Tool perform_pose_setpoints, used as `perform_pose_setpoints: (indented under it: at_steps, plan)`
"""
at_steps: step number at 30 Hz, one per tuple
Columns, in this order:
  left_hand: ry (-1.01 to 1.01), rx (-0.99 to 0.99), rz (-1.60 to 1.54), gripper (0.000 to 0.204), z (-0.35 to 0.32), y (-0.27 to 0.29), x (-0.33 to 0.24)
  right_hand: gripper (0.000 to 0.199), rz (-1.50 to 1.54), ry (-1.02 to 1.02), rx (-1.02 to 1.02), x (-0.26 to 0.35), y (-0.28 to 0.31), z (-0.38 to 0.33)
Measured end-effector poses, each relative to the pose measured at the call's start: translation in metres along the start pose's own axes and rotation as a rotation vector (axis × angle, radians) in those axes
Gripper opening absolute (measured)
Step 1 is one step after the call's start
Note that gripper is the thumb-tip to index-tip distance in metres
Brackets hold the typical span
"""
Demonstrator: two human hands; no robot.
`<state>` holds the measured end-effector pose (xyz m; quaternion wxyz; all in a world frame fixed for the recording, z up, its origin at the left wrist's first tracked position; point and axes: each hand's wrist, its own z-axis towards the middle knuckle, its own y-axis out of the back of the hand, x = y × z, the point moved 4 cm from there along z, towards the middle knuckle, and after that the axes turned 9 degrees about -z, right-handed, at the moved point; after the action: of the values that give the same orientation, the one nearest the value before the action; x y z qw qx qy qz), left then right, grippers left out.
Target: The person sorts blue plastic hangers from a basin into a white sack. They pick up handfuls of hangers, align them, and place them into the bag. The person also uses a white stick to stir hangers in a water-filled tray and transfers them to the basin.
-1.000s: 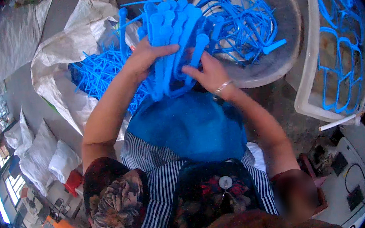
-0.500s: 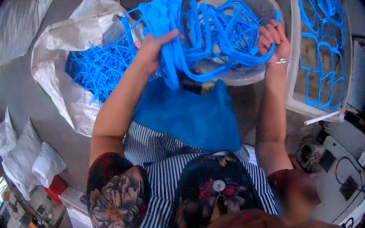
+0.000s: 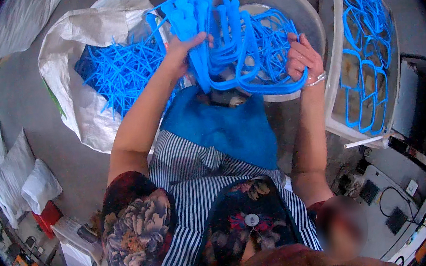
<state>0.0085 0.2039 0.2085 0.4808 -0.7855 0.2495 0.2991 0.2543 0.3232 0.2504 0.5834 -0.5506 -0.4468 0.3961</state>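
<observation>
- The left hand (image 3: 185,47) is clamped around the upper left of a bundle of blue plastic hangers (image 3: 229,42), fingers wrapped over the stacked hook ends.
- The right hand (image 3: 302,60) grips the same bundle at its right side, fingers curled around the lower bars; a bracelet sits at that wrist.
- The bundle is held up in the air between both hands, directly over the round grey basin (image 3: 293,3), hooks pointing up and away from the person.
- More blue hangers lie loose inside the basin, under and behind the held bundle.
- Left of the basin, a white woven sack (image 3: 68,81) lies open on the floor, filled with a tangle of blue plastic pieces (image 3: 116,70).
- Right of the basin stands a white crate (image 3: 337,92) holding further blue hangers (image 3: 365,63) laid flat.
- Just below the basin, a blue cloth (image 3: 228,131) covers the person's lap, touching the striped garment.
- Far left of the basin, small white bags (image 3: 29,180) rest on the floor.
</observation>
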Motion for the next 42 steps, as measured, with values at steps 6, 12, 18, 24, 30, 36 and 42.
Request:
perform_pose_setpoints:
  at_steps: [6,12,18,24,30,36,42]
  plan:
    - [-0.030,-0.045,0.148,0.032,0.001,0.004,0.003,0.037,-0.354,-0.319,-0.441,-0.047,0.005,0.017]
    - [0.002,-0.075,0.051,0.028,0.009,0.039,0.006,0.041,-1.204,-0.054,-0.374,0.010,-0.048,0.001]
    - [0.059,-0.152,-0.377,0.030,0.001,0.013,0.003,0.078,-2.767,-0.086,-0.786,0.039,0.082,-0.010]
    - [0.054,-0.138,-0.605,0.041,-0.026,-0.028,-0.025,0.072,-2.391,0.335,-0.281,-0.125,-0.061,0.088]
    - [-0.205,0.002,-0.508,0.045,-0.081,-0.041,-0.057,0.073,-2.592,0.330,-0.350,-0.149,-0.095,0.102]
    - [-0.326,-0.120,-0.408,0.049,-0.133,-0.005,-0.074,0.064,-2.624,0.404,-0.077,-0.213,-0.109,0.108]
    - [-0.296,-0.114,-0.224,0.056,-0.201,0.056,-0.075,0.026,-1.478,0.000,-0.205,-0.236,-0.106,0.108]
